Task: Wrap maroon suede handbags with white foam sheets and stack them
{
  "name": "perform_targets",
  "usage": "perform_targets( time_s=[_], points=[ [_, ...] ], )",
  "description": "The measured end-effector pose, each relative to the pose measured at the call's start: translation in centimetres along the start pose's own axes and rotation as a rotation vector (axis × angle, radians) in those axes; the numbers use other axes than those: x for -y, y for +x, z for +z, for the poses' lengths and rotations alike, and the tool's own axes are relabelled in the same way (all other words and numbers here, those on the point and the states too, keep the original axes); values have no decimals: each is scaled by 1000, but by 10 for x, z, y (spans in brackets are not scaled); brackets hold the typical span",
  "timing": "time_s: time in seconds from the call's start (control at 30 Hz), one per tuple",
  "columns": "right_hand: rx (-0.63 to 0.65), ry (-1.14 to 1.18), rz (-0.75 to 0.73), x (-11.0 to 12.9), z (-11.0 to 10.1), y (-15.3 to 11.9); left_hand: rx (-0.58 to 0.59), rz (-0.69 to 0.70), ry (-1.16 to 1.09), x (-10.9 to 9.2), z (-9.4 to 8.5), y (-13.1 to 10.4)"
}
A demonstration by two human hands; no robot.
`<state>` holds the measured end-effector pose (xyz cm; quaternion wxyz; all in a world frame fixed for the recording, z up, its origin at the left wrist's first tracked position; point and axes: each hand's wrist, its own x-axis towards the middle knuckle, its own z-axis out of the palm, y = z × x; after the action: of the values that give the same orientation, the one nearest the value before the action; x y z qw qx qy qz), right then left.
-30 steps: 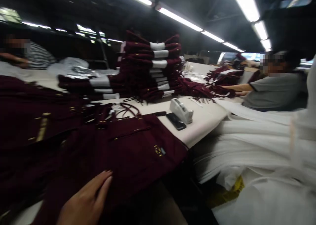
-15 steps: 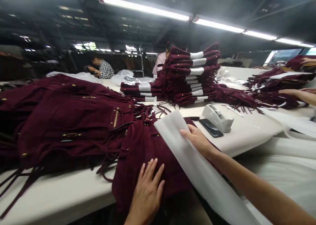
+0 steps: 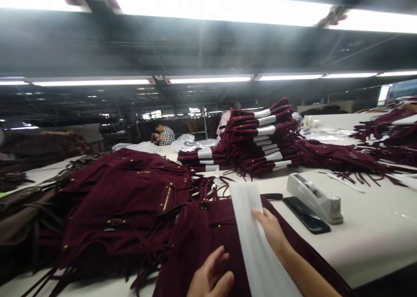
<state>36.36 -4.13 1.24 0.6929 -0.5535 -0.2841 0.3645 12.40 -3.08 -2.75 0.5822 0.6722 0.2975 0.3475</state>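
Observation:
A burgundy cloth bag (image 3: 224, 221), with brass-coloured studs and thin straps, lies spread in front of me on the table. My right hand (image 3: 272, 229) pinches a long white strip (image 3: 252, 240) of paper or thin foam between thumb and fingers. That strip runs across the right part of the bag and off the bottom of the picture. Over the bag's lower part is my left hand (image 3: 211, 275), holding nothing, its thumb and fingers apart and slightly curled. The lower part of that hand is cut off by the frame edge.
More burgundy bags (image 3: 120, 197) lie to the left, beside brown ones (image 3: 19, 219). Behind stands a tall stack of folded bags (image 3: 260, 136) with white bands. A tape dispenser (image 3: 314, 197) and a black phone (image 3: 306, 214) sit to the right. A co-worker (image 3: 164, 134) is far back.
My left hand has lifted from lying flat on the bag and moved lower in view. The white strip stands more upright over the bag, still in my right hand. The view has tilted up.

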Motion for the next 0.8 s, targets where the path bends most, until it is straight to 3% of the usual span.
perform_targets(
  time_s=[0.13, 0.17, 0.23, 0.33, 0.47, 0.63, 0.7, 0.8],
  points=[
    [25, 26, -120, 32, 30, -8, 272, -174, -335, -39, 46, 26],
    [38, 32, -120, 38, 34, -8, 268, -189, -339, -43, 54, 32],
    [111, 32, -65, 46, 36, -9, 137, -215, -303, -47, 61, 43],
    [329, 2, 65, 45, 22, -21, -102, -270, -257, -45, 48, 63],
    [503, -164, 107, 24, -11, -62, -267, -299, -231, -39, 15, 98],
    [507, -85, 172, -9, -44, -110, -368, -319, -187, -36, -8, 148],
    [488, -30, 231, -20, -50, -125, -396, -329, -167, -35, -9, 168],
    [362, 21, 253, -36, -53, -146, -394, -345, -134, -29, -3, 190]
  ],
)
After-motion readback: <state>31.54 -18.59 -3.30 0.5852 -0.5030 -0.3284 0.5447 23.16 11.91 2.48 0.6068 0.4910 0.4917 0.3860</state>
